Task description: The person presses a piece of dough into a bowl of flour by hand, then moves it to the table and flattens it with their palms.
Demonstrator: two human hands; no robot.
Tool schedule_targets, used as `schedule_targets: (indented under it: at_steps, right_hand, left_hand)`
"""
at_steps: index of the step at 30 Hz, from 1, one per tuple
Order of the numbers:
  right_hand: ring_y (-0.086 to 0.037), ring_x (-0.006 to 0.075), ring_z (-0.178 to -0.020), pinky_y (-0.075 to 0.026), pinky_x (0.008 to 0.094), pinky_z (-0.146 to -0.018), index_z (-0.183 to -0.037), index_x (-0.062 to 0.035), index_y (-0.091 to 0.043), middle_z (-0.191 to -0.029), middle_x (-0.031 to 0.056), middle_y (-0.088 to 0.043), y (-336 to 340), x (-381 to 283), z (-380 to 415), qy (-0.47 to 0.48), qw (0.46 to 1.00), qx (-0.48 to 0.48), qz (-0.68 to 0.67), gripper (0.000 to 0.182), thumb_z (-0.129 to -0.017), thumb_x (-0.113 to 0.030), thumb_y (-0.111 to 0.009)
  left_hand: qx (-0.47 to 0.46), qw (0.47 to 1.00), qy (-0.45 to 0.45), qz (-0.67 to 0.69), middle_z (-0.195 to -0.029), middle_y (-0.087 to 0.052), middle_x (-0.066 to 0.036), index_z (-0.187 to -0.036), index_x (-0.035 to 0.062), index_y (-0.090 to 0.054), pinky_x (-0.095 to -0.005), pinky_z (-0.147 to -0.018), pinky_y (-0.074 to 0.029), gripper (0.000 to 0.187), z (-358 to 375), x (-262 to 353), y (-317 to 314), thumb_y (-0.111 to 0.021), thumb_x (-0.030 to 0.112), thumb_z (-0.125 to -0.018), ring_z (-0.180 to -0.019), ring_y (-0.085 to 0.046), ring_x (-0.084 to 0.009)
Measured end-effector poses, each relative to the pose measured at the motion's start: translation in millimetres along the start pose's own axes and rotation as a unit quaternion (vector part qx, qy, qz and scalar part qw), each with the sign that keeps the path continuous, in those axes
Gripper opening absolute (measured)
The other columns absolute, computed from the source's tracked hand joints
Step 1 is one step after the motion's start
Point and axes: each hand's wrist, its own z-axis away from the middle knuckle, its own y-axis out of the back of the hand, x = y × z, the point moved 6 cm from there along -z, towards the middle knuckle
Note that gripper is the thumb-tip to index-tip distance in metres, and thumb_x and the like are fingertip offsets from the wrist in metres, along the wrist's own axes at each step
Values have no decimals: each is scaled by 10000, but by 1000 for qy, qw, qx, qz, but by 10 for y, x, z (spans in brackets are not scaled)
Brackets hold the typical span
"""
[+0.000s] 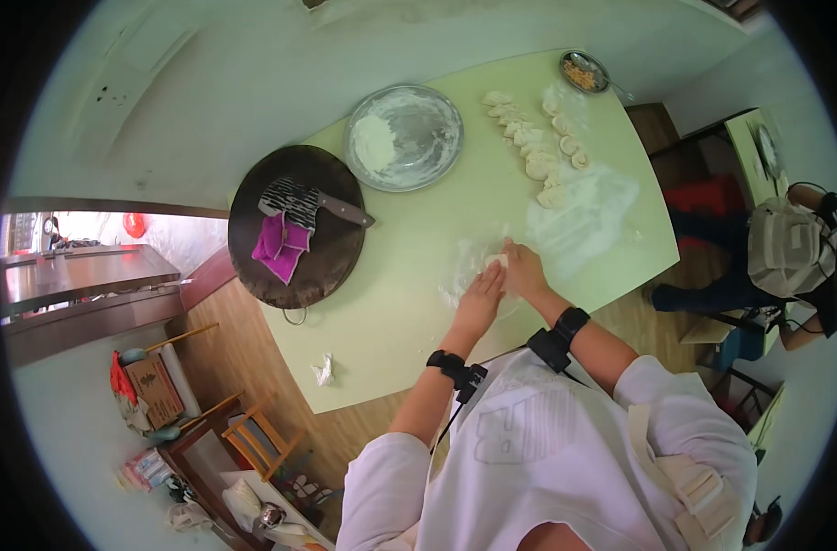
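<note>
A small pale piece of dough point(497, 261) lies between my hands on the floured part of the pale green table point(409, 275). My left hand point(481, 298) has its fingers together against the dough's near left side. On the other side, my right hand point(526, 271) curves around the dough, its thumb and fingertips partly hidden. Loose flour surrounds both hands. Beyond them, two rows of filled dumplings point(539, 165) sit near the far right of the table, beside a broad patch of flour point(588, 216).
A metal tray point(427, 138) with a heap of flour stands at the back. Left of it, a round dark board point(253, 248) bears a cleaver point(345, 209) and a purple cloth point(280, 246). A bowl of filling point(584, 72) is at the far corner. Another person point(776, 248) is at the right.
</note>
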Motion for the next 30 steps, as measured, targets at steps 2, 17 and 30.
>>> schedule_targets:
  at_steps: [2, 17, 30]
  right_hand:
    - [-490, 357, -902, -382, 433, -779, -893, -14, -568, -938, 199, -549, -137, -247, 170, 259, 936, 64, 229, 353, -837, -310, -382]
    - [-167, 423, -1203, -114, 541, -964, -1266, -49, -282, -1297, 242, -201, 19, -364, -66, 262, 925, 56, 268, 591, -766, -326, -431]
    - [-99, 405, -1232, -135, 472, -992, -1248, 52, -241, -1307, 297, -102, 449, 105, 141, 206, 933, 123, 267, 684, -785, -402, -460]
  left_hand:
    - [-15, 1000, -10, 1, -1277, -314, -181, -1165, 2, -411, -400, -974, -265, 448, 30, -72, 2, -517, 178, -768, -1191, -296, -287]
    - [-69, 986, -48, -142, -1176, -403, -214, -1107, -62, -431, -385, -986, -244, 453, -53, 108, -36, -509, 165, -723, -1141, -344, -321]
    - [55, 980, -1, -193, -1280, -279, -187, -1184, -26, -364, -439, -975, -215, 580, -259, 171, 237, -543, 319, -754, -1201, -210, -361]
